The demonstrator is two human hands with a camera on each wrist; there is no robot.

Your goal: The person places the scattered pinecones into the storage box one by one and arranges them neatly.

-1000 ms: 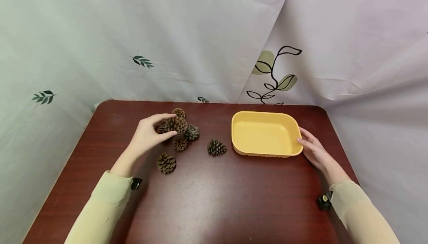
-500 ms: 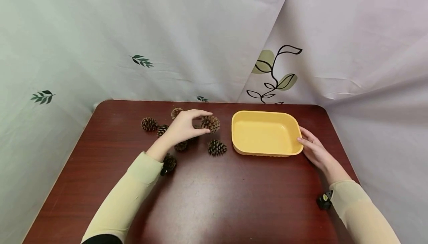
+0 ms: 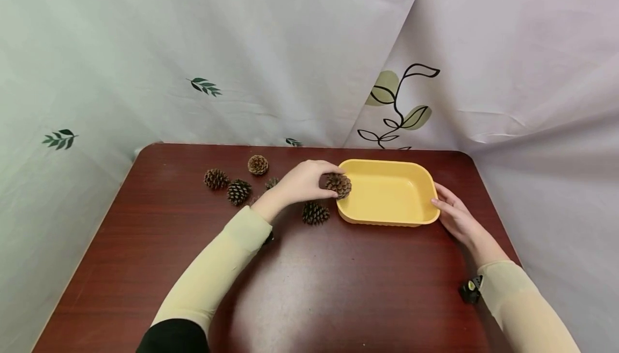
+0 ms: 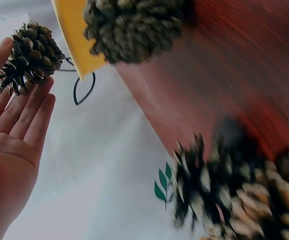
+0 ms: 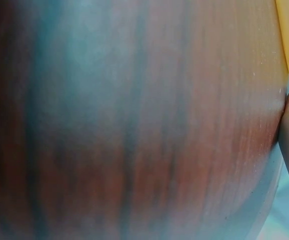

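Note:
My left hand (image 3: 309,181) pinches a brown pine cone (image 3: 338,185) between thumb and fingers, at the left rim of a yellow rectangular tub (image 3: 387,218). In the left wrist view the held pine cone (image 4: 32,57) shows against the wall cloth, with the fingers under one side of it. My right hand (image 3: 456,216) grips the tub's right end, its thumb over the rim and its fingers along the outside. Bare yellow floor shows inside the tub. Just below the left hand, another pine cone (image 3: 315,213) lies on the table.
Several pine cones, among them one at the back (image 3: 258,165) and a darker one (image 3: 239,192), lie on the left of the dark red table (image 3: 338,299). The left forearm partly hides others. Pale cloth (image 3: 290,52) with leaf prints hangs behind the table.
The left hand has carried the pine cone rightward from the group to the tub's left rim. Cones behind the hand have come into view. The right hand and tub have stayed put.

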